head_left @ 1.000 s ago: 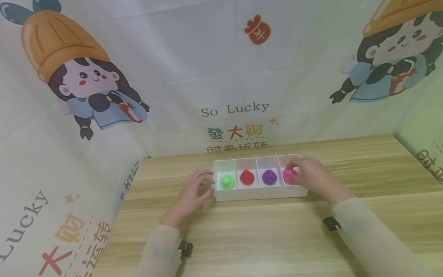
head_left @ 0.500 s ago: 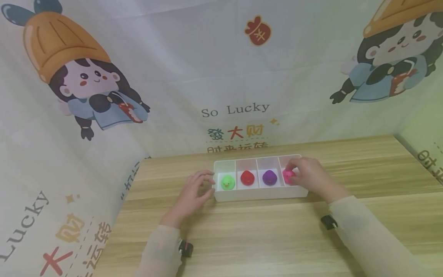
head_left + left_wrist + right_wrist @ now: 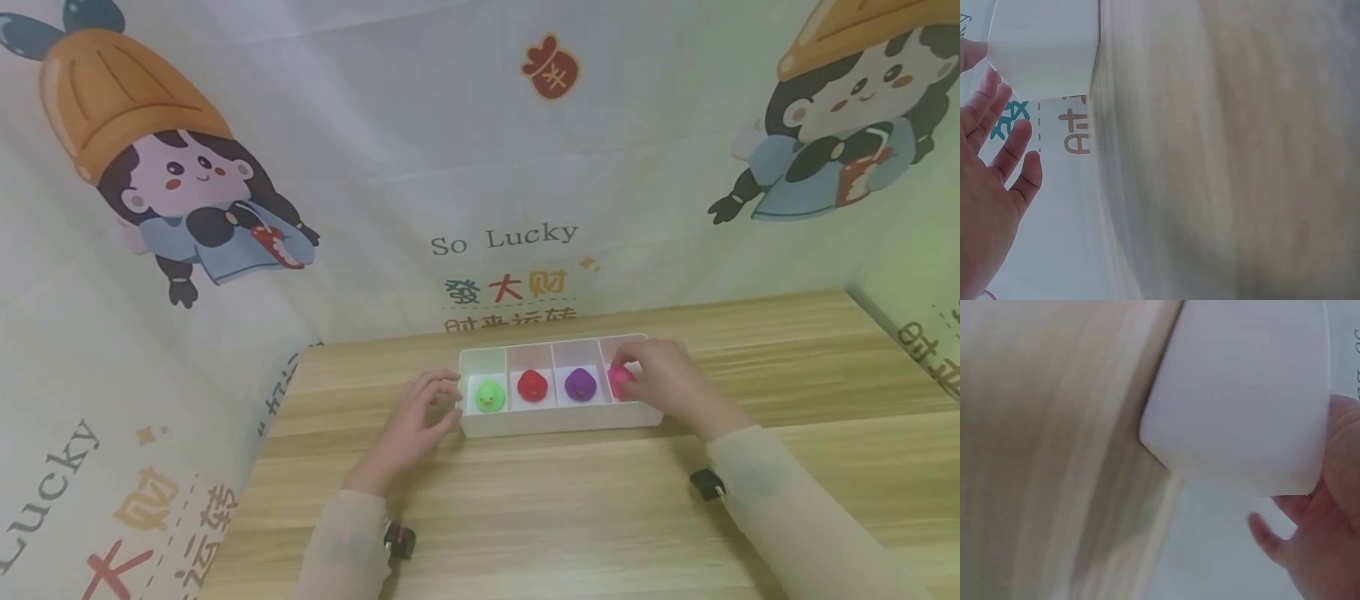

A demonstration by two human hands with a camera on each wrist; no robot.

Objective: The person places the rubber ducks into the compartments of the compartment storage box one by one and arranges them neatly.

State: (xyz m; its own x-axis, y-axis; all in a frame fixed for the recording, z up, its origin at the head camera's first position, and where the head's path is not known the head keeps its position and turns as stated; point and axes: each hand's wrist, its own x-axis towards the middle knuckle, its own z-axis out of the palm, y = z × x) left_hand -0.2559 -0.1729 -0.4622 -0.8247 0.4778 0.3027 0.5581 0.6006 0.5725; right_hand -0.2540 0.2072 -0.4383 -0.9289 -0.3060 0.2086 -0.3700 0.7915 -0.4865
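Observation:
A white box (image 3: 562, 419) with several compartments in a row stands on the wooden table. From left to right it holds a green toy duck (image 3: 491, 396), a red toy duck (image 3: 532, 386), a purple toy duck (image 3: 581, 385) and a pink toy duck (image 3: 619, 383), each in its own compartment. Reaching over the right end, my right hand (image 3: 667, 379) pinches the pink duck, which its fingers partly cover. The left hand (image 3: 411, 423) rests lightly against the box's left end with relaxed, spread fingers. In the right wrist view, the box's end wall (image 3: 1241, 394) hides those fingertips.
Behind the table (image 3: 540, 517) hangs a pale printed cloth (image 3: 390, 167) with cartoon figures and lettering. It continues along the left and right sides. Small black devices (image 3: 399, 540) sit at both wrists.
The head view has shifted slightly. Both hands, the box and the ducks stay nearly where they were, with the right hand still on the pink duck.

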